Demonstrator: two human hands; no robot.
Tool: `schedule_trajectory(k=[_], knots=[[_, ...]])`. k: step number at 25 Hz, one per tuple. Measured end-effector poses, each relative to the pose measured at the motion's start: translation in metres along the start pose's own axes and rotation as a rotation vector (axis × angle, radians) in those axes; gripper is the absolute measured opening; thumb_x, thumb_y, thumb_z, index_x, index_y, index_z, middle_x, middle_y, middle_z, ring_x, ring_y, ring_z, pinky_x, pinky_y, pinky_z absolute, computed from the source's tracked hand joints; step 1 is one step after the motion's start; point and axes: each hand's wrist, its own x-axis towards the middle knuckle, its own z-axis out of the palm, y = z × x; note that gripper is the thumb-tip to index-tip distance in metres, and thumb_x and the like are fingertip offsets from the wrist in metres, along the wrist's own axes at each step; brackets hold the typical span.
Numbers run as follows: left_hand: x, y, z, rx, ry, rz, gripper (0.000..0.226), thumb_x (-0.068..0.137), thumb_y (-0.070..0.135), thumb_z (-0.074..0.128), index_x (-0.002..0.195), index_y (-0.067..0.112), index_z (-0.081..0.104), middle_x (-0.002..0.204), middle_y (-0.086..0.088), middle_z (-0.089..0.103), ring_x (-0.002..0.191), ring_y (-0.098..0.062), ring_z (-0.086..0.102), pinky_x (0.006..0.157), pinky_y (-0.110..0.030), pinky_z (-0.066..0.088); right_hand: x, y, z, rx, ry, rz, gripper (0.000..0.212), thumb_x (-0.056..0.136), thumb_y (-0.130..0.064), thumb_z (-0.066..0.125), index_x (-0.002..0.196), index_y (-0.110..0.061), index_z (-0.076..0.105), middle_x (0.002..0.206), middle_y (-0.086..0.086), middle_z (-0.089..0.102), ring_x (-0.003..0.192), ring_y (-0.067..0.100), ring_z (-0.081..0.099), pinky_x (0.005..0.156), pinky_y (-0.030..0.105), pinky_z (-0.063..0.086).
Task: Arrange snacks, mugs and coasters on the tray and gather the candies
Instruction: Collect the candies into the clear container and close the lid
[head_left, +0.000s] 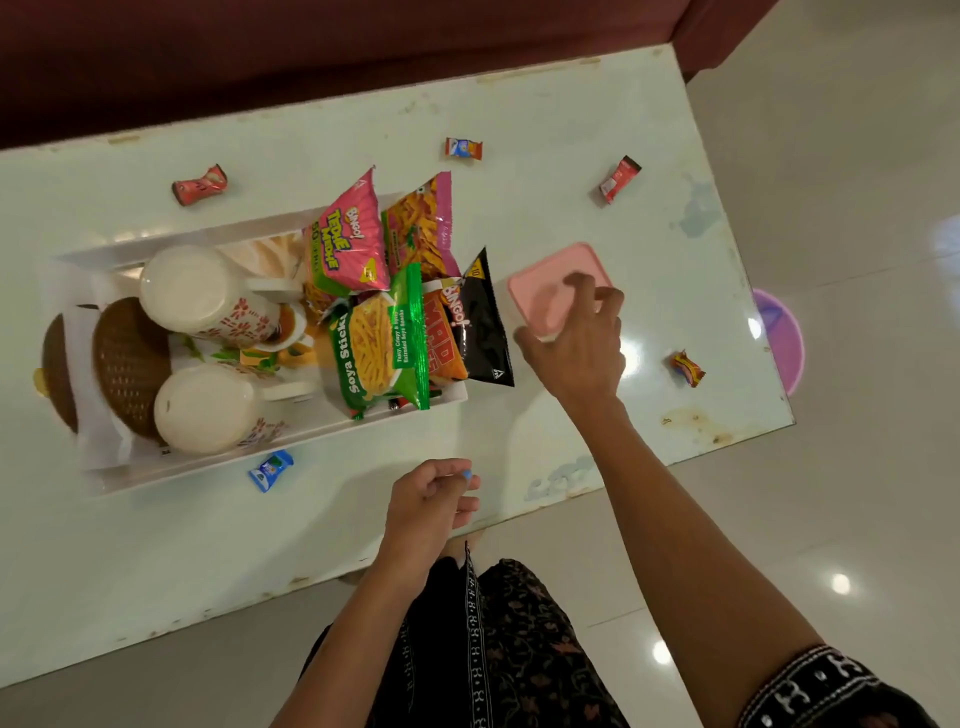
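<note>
A white tray (104, 480) on the pale table holds two upturned white mugs (197, 291) (208, 410), brown woven coasters (130, 364) and several snack packets (379, 348). Right of the tray sits a pink container (540, 280). My right hand (576, 338) is on it, thumb at its near corner and fingers curled over its top. My left hand (431, 499) is near the table's front edge and pinches a small blue candy (466, 474). Loose candies lie around: a blue one (270, 470), red ones (200, 185) (463, 148) (619, 179) and an orange one (687, 368).
A dark red sofa (260, 47) runs along the table's far side. The table's right edge (748, 270) borders a glossy tiled floor, where a purple round object (787, 343) lies. My patterned dress (493, 649) is at the front edge.
</note>
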Motion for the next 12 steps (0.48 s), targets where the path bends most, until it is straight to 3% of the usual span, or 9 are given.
schedule_trajectory(k=[3, 5, 8, 12], knots=[[0.000, -0.003, 0.002, 0.012, -0.002, -0.022, 0.014, 0.090, 0.010, 0.053, 0.098, 0.011, 0.063, 0.097, -0.011, 0.069, 0.083, -0.025, 0.065, 0.078, -0.032, 0.054, 0.009, -0.015, 0.002, -0.092, -0.052, 0.067, 0.087, 0.065, -0.064, 0.067, 0.137, -0.037, 0.027, 0.135, 0.015, 0.027, 0.114, 0.039, 0.041, 0.077, 0.048, 0.048], [-0.001, -0.005, 0.004, 0.010, -0.003, -0.031, 0.013, 0.090, 0.011, 0.053, 0.096, 0.012, 0.064, 0.096, -0.010, 0.069, 0.080, -0.023, 0.064, 0.079, -0.033, 0.054, 0.013, -0.022, 0.007, -0.115, -0.077, 0.098, 0.081, 0.068, -0.068, 0.063, 0.136, -0.041, 0.028, 0.142, 0.016, 0.020, 0.120, 0.042, 0.034, 0.082, 0.052, 0.047], [0.001, -0.008, 0.004, -0.004, -0.002, -0.035, 0.015, 0.089, 0.012, 0.054, 0.100, 0.011, 0.064, 0.096, -0.010, 0.070, 0.078, -0.021, 0.065, 0.078, -0.031, 0.054, 0.015, -0.029, 0.011, -0.090, -0.077, 0.112, 0.061, 0.077, -0.058, 0.061, 0.129, -0.038, 0.037, 0.149, 0.015, 0.012, 0.125, 0.047, 0.027, 0.082, 0.053, 0.049], [0.007, -0.008, 0.007, -0.085, -0.006, -0.062, 0.016, 0.089, 0.013, 0.054, 0.101, 0.008, 0.064, 0.094, -0.011, 0.070, 0.078, -0.022, 0.067, 0.071, -0.026, 0.056, 0.003, -0.021, 0.007, -0.136, -0.049, 0.028, 0.039, 0.083, -0.039, 0.061, 0.119, -0.033, 0.047, 0.146, 0.014, 0.018, 0.119, 0.046, 0.035, 0.071, 0.042, 0.048]])
